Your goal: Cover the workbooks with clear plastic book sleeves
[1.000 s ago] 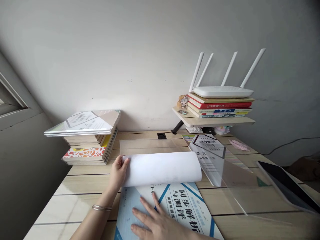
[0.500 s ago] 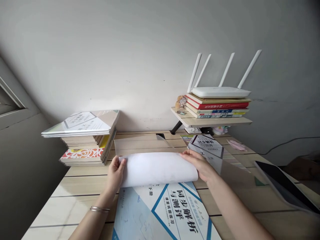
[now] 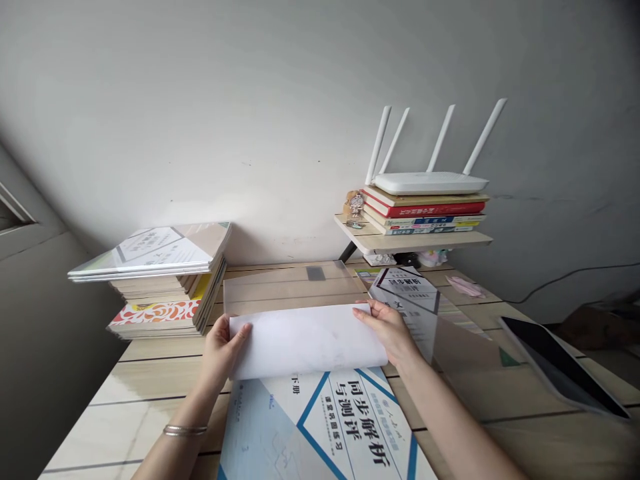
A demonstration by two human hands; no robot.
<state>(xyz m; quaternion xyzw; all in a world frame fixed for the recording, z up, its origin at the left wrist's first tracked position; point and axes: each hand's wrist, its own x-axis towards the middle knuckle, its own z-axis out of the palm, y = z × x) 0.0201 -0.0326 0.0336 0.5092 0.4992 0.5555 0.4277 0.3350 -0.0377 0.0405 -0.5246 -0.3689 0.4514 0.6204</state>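
Observation:
A blue and white workbook (image 3: 310, 427) lies on the desk with its printed cover up. Over its far end bends a blank white sheet (image 3: 305, 343); whether it belongs to the workbook I cannot tell. My left hand (image 3: 224, 347) pinches the sheet's left edge, thumb on top. At the far right corner my right hand (image 3: 387, 330) grips it, thumb on the white face and fingers behind. Just beyond the sheet a clear plastic book cover (image 3: 280, 283) lies flat, its near part hidden. The fingertips behind the sheet are hidden.
Books are stacked (image 3: 160, 293) at the left. On a raised shelf (image 3: 415, 241) at the back right, a white router (image 3: 433, 182) tops more books. A grey and white workbook (image 3: 407, 293), a pink item (image 3: 465, 287) and a dark tablet (image 3: 560, 367) lie to the right.
The white sheet now looks flatter, less rounded along its top. My right thumb has come onto its face. More of the plastic cover shows behind it. The whole view has shifted slightly.

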